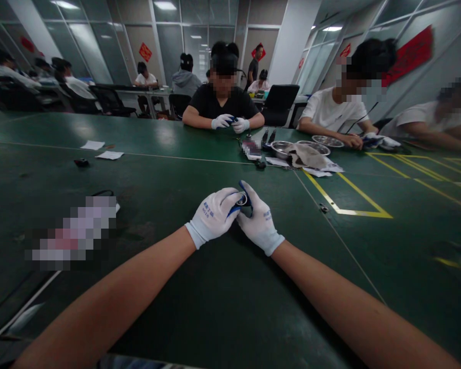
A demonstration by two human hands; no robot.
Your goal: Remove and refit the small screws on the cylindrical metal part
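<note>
Both my hands wear white gloves with blue palms and meet above the green table (200, 318). A small round metal part (242, 199) shows between them, its lower side hidden by the fingers. My left hand (217, 212) is wrapped round this part. On its other side, my right hand (256, 218) has its thumb and fingers curved close to the part; whether they press on it is hard to make out.
Across the table sits a person in black (223, 102) with gloved hands. Metal bowls (280, 148) and a grey cloth (307, 156) lie at the back right, near yellow tape (363, 212). White papers (109, 155) and a small black object (81, 162) are at the left.
</note>
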